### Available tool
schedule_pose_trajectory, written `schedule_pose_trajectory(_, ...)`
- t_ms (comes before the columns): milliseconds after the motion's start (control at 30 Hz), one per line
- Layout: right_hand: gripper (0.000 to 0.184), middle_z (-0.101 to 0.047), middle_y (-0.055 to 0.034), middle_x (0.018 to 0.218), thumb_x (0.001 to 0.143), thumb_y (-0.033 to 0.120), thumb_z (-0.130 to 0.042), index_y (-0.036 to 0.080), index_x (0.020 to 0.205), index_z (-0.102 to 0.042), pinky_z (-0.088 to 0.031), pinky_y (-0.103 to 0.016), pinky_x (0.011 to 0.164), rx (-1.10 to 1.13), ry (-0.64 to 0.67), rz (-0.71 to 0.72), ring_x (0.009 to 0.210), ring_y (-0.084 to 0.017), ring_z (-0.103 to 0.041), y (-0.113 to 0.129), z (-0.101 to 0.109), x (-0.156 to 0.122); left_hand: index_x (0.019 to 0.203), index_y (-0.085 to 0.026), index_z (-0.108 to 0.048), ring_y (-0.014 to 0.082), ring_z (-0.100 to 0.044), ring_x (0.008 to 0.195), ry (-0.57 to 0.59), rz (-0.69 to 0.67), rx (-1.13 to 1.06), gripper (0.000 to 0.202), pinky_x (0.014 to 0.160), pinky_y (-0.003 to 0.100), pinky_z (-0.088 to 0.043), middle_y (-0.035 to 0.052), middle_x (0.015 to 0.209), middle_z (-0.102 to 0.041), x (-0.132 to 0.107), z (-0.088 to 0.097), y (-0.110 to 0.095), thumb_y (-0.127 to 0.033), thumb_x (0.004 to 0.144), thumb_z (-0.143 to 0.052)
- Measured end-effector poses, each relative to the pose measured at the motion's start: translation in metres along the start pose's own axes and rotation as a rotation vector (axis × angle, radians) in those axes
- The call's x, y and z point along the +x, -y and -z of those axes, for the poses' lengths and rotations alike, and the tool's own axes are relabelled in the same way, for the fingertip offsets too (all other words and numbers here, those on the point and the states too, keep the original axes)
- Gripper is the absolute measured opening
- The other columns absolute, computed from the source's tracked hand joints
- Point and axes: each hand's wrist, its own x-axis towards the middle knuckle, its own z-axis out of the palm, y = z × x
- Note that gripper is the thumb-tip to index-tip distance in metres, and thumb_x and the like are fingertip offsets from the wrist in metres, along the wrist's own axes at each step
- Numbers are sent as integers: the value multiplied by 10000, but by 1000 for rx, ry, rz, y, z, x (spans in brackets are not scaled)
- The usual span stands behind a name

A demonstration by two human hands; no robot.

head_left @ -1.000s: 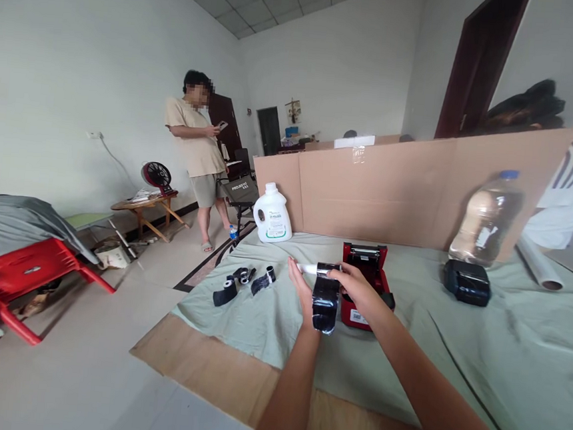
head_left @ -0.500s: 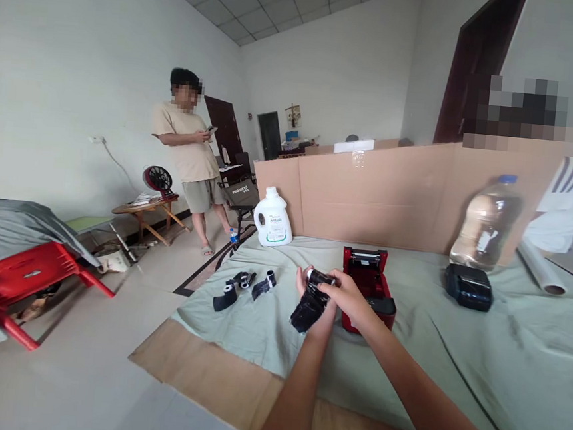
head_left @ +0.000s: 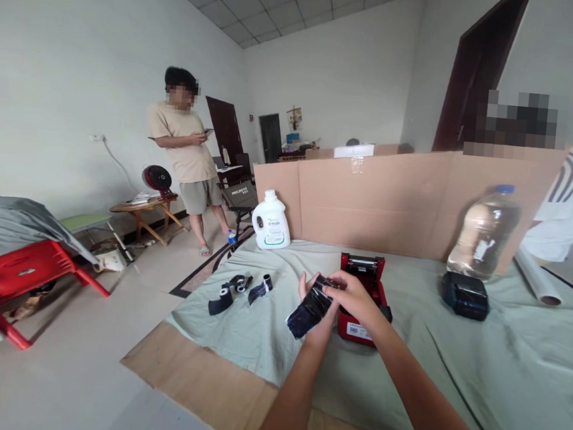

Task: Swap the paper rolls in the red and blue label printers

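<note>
Both my hands hold a roll of black ribbon [head_left: 309,311] above the green cloth. My left hand [head_left: 309,296] cups it from behind and below. My right hand [head_left: 354,296] pinches its upper end with closed fingers. A loose tail of the ribbon hangs down to the left. Just behind my hands sits a small red label printer [head_left: 364,294] with its lid open. Several more black ribbon rolls [head_left: 238,286] lie on the cloth to the left.
A green cloth [head_left: 478,366] covers the table, with a cardboard wall [head_left: 393,197] at the back. On it stand a white jug [head_left: 271,221], a clear bottle [head_left: 484,234], a black device [head_left: 465,295] and a film roll [head_left: 536,277]. A person [head_left: 184,159] stands at left looking at a phone; another sits at right.
The hanging ribbon strip has been gathered up towards the roll and now tilts left. My hands have closed together on it and dropped slightly.
</note>
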Motion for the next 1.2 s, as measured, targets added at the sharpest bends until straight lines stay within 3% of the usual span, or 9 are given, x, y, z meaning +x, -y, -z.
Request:
schedule_pose_trajectory(300,112,-721,-20,775,674,266,-723,194,758,-739,-470,-306,727,-116,149,32,788,-222,-649,4,29,-1,1553,-319,-213,258,-692,1124,73,4,54,890,998,512,-564,131,1348,-600,-9,-2,-5,-253,839,-741)
schedule_pose_trajectory(533,113,-707,-7,725,704,273,-696,180,761,-727,-433,-262,652,-96,247,-2,738,-194,-629,5,32,-1,1568,-306,-228,256,-675,1166,91,-35,49,880,1039,514,-541,131,1386,-585,-10,1,-18,-318,856,-744)
schedule_pose_trajectory(700,112,-673,8,657,729,298,-677,196,696,-709,-379,-256,581,-194,231,55,642,-167,-578,4,32,-1,1578,-290,-207,262,-666,1183,104,-27,141,861,1053,521,-531,141,1391,-575,-11,-2,-11,-390,887,-709)
schedule_pose_trajectory(833,138,-644,9,600,730,275,-671,201,614,-671,-347,-264,561,-286,122,94,593,-158,-536,1,34,2,1556,-249,-211,287,-585,1300,93,-64,145,901,1115,514,-480,168,1447,-523,-12,-4,-7,-390,850,-753)
schedule_pose_trajectory(1033,58,-697,1,681,708,237,-682,205,671,-713,-409,-276,663,-201,94,26,681,-185,-591,0,54,7,1543,-234,-225,252,-510,1379,110,-56,191,897,1170,433,-434,147,1447,-527,-14,-2,-8,-393,838,-757)
schedule_pose_trajectory(1200,67,-662,5,616,650,198,-710,205,598,-668,-387,-274,642,-264,58,-25,649,-179,-563,-5,81,12,1550,-270,-237,276,-508,1368,283,-131,233,953,1164,497,-408,130,1461,-525,-14,5,-7,-291,777,-795)
